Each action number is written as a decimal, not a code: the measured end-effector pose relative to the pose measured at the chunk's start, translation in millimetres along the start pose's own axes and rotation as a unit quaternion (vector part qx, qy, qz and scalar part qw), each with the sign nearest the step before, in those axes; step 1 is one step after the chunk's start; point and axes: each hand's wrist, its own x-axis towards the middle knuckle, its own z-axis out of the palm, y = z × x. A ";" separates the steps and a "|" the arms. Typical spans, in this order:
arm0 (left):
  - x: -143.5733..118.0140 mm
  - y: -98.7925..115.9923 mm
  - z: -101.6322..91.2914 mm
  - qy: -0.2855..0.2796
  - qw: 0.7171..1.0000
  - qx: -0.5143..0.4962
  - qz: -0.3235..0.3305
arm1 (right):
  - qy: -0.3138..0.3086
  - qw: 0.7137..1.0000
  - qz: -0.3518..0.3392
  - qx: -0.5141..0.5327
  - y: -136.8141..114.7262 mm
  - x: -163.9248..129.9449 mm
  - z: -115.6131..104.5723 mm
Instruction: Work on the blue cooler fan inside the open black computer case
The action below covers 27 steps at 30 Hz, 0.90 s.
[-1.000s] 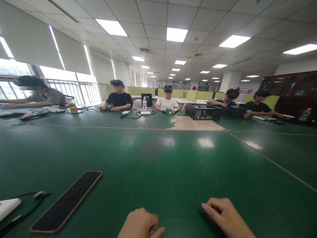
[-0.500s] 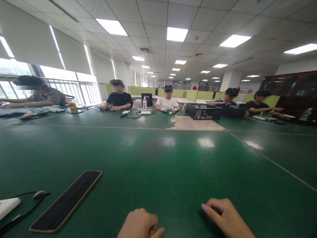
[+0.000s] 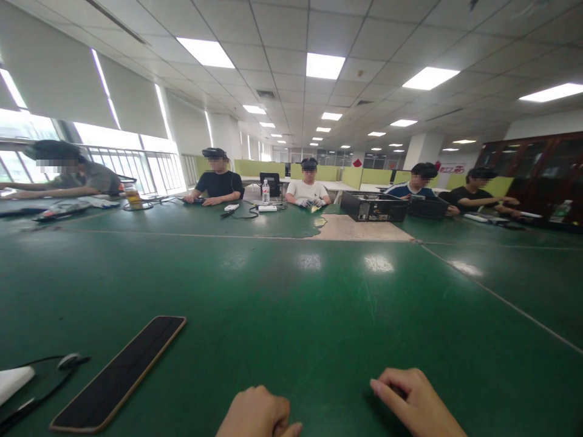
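Observation:
At the bottom middle, my left hand (image 3: pixel 259 414) rests loosely curled at the green tabletop (image 3: pixel 282 321), thumb beside the bent fingers, with nothing seen in it. My right hand (image 3: pixel 416 400) lies farther right, back upward. Its fingers are curled inward and its thumb points left, and no object shows there either. A wide gap of tabletop separates the two hands. To the left of my left hand lies a phone (image 3: pixel 121 373) with a dark screen and a tan rim, set at a slant. Neither hand touches it.
A white device (image 3: pixel 14 383) with a black cable (image 3: pixel 50 391) sits at the lower left edge. Across the table several people sit. Opposite are a clear bottle (image 3: pixel 265 191), an opened black computer case (image 3: pixel 374 207) and a bare patch (image 3: pixel 364 227) of torn covering.
Both hands keep nearly the same place and pose. The view has shifted very slightly. Across the table, the person behind the computer case has raised their upper body somewhat.

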 end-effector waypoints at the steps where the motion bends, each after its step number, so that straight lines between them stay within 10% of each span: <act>1: 0.0 0.0 0.2 0.002 1.000 -0.001 -0.001 | -0.001 1.000 -0.001 0.000 0.4 0.3 0.4; 27: 1.2 -3.3 4.1 0.011 1.000 0.028 -0.004 | -0.008 1.000 0.003 -0.005 -4.6 -0.5 1.3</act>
